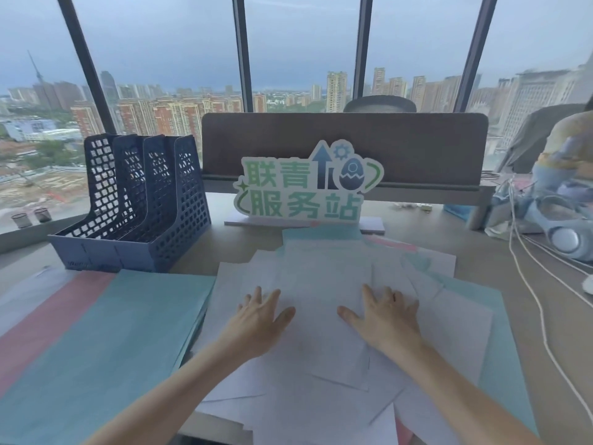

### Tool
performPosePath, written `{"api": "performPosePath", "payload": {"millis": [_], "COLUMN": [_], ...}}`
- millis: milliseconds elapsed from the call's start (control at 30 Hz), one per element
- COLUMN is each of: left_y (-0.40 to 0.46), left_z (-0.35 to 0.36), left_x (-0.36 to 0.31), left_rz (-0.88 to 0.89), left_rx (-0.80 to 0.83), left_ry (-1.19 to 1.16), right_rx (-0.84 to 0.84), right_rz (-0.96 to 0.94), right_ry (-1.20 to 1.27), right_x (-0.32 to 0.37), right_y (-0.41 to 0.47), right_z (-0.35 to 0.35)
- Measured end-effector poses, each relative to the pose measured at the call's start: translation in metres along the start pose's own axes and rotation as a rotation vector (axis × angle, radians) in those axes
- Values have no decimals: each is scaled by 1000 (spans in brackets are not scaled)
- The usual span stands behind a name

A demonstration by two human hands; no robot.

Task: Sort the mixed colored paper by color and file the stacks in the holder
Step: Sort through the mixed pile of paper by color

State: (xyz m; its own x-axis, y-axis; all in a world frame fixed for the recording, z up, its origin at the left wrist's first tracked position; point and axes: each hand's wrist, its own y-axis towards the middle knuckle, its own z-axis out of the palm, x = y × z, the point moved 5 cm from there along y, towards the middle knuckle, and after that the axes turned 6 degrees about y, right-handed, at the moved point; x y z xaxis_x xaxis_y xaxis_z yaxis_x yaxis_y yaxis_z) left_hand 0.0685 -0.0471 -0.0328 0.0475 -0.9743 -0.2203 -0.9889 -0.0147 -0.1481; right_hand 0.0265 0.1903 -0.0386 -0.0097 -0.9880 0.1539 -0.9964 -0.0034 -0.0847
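Pressing flat on a loose spread of white sheets [324, 284], left hand [256, 319] and right hand [385, 316] lie with fingers straight, each grip apart.
Teal stack [106, 342] beside pink paper [48, 316] on the bench [513, 316]; blue holder [141, 203] stands behind it near the window edge.

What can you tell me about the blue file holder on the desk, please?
The file holder is dark blue, plastic-looking, with lattice-perforated dividers forming upright slots and a solid low front wall. It stands upright at the desk's far left by the window. Its slots look empty. A teal paper stack lies right before it; neither hand touches it.
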Motion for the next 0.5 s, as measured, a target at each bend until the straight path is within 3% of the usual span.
{"api": "performPosePath", "payload": {"millis": [133,333,500], "left_y": [-3,-1,-6], "left_z": [-7,-7,-9], "left_x": [-10,18,8], "left_rz": [14,-139,-90], "left_rx": [-42,20,-26], "left_ry": [-155,57,-130], "right_rx": [-78,15,-69], "right_rz": [-33,42,-41], "right_ry": [27,10,36], "right_x": [4,-1,16], "right_y": [-3,-8,-19], "right_z": [-9,0,-4]}}
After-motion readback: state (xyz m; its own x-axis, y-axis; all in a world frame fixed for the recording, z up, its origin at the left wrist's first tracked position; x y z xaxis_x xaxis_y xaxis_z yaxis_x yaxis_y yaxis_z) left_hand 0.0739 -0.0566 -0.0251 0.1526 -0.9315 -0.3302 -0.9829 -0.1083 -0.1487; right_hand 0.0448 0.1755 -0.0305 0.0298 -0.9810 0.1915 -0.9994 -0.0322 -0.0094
